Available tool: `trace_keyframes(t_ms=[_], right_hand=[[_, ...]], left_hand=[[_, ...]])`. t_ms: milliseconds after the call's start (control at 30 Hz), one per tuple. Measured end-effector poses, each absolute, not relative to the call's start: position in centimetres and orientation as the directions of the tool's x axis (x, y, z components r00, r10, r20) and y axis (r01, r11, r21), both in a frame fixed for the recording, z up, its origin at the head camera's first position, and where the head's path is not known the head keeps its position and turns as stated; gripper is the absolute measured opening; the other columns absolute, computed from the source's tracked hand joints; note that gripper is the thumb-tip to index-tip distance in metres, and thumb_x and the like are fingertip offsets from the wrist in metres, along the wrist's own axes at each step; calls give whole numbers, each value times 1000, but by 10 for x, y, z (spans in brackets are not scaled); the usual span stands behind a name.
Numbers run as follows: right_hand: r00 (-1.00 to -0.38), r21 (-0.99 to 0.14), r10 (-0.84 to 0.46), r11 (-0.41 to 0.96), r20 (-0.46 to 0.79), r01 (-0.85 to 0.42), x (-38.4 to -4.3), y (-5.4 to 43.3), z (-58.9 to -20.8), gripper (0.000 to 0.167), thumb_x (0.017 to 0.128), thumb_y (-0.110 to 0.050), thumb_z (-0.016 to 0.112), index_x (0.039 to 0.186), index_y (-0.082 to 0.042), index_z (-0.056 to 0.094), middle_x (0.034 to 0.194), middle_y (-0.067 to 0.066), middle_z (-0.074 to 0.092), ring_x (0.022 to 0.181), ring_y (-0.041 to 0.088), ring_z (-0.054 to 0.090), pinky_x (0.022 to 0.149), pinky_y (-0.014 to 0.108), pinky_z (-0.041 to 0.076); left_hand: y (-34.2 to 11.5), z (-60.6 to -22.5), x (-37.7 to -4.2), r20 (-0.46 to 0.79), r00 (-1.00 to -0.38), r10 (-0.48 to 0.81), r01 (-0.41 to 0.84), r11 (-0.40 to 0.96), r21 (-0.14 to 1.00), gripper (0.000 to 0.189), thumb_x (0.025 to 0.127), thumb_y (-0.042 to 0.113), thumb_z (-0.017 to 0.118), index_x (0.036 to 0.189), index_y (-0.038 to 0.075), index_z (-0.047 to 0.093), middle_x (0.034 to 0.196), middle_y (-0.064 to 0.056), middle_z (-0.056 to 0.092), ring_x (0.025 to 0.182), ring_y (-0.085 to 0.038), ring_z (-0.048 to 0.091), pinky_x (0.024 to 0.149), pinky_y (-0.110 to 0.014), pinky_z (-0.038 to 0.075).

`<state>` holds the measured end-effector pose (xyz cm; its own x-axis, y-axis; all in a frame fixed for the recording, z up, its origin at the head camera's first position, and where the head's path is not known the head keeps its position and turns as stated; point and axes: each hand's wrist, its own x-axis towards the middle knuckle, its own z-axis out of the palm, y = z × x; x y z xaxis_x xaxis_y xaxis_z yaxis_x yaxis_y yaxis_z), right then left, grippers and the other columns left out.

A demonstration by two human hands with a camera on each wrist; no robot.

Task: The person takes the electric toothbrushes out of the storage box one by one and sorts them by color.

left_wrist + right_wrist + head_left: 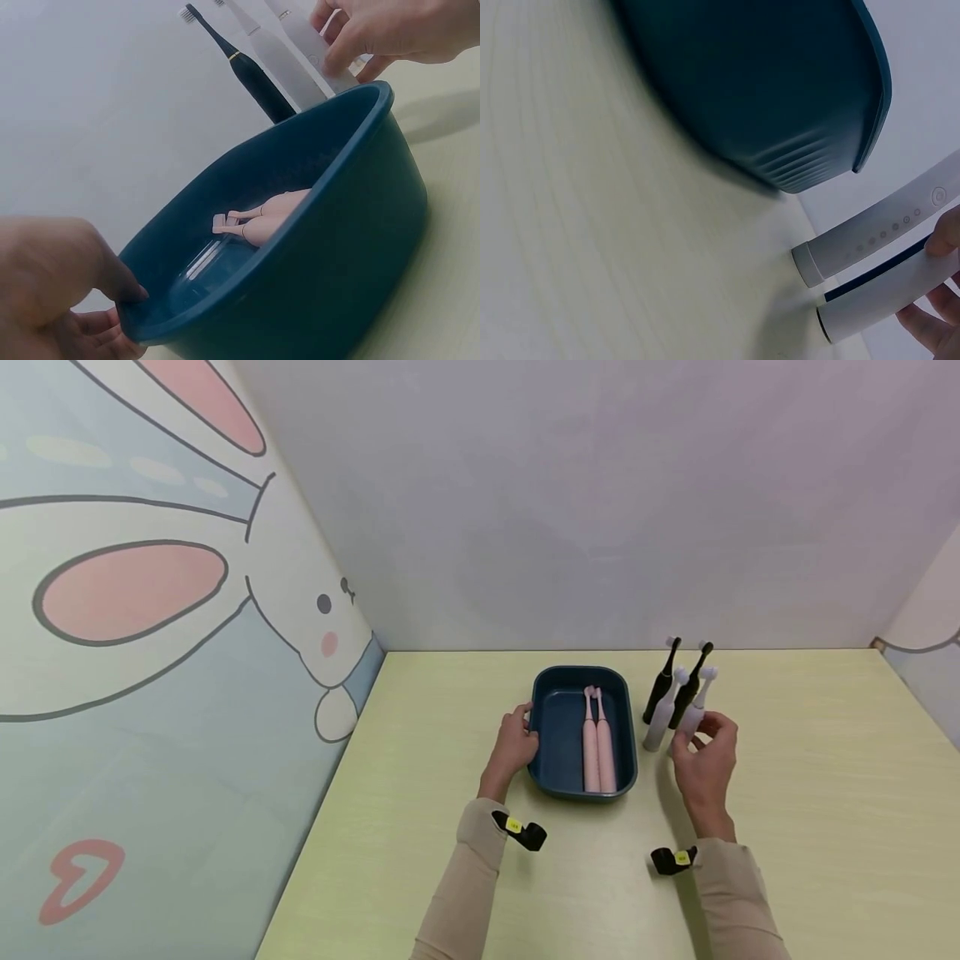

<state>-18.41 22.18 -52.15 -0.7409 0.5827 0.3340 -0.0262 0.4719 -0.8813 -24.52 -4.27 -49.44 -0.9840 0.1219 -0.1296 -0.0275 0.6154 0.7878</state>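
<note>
My left hand grips the left rim of a dark blue plastic bin, thumb over the inside and fingers beneath the edge in the left wrist view. Two pink electric toothbrushes lie side by side in the bin's right half, heads toward the back. To the right of the bin, my right hand pinches a white electric toothbrush by its handle. Just left of it, another white electric toothbrush stands upright. Behind these stand two black electric toothbrushes, partly hidden by the white ones.
The pale wooden table meets a plain light wall at its back edge. On the left rises a wall with a painted rabbit. A black wrist camera sits at each sleeve cuff.
</note>
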Motion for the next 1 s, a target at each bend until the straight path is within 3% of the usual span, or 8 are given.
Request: trace_keyframes(t_ms=[400, 667, 800, 1000], right_hand=[[-733, -869, 573, 493, 366, -48, -182, 222, -525, 39, 86, -5, 60, 121, 6, 47, 111, 15, 52, 98, 2, 45, 79, 7, 44], [-745, -854, 548, 517, 380, -55, -176, 222, -523, 49, 84, -3, 62, 129, 5, 43, 116, 21, 49, 103, 23, 50, 87, 20, 42], [-735, -854, 552, 515, 393, -69, -171, 221, -521, 55, 83, -4, 64, 132, 5, 41, 118, 23, 49, 105, 28, 51, 89, 18, 37], [-717, -873, 576, 479, 393, -94, -163, 217, -513, 57, 83, -5, 66, 134, 3, 41, 120, 18, 49, 105, 17, 48, 92, 15, 36]], left_hand=[[-42, -493, -244, -137, -984, 117, -36, 617, 786, 53, 93, 4, 50, 144, 10, 41, 107, -12, 50, 85, -18, 48, 77, -32, 43], [-43, -493, -242, -133, -983, 125, -27, 620, 784, 53, 93, 3, 49, 144, 10, 41, 105, -11, 49, 83, -18, 47, 76, -32, 43], [-43, -493, -242, -128, -984, 124, -24, 619, 785, 53, 92, 3, 49, 144, 10, 41, 105, -12, 49, 83, -18, 47, 76, -32, 42], [-42, -493, -242, -129, -984, 121, -27, 619, 785, 52, 93, 4, 49, 144, 10, 41, 106, -11, 49, 84, -18, 47, 78, -33, 43]])
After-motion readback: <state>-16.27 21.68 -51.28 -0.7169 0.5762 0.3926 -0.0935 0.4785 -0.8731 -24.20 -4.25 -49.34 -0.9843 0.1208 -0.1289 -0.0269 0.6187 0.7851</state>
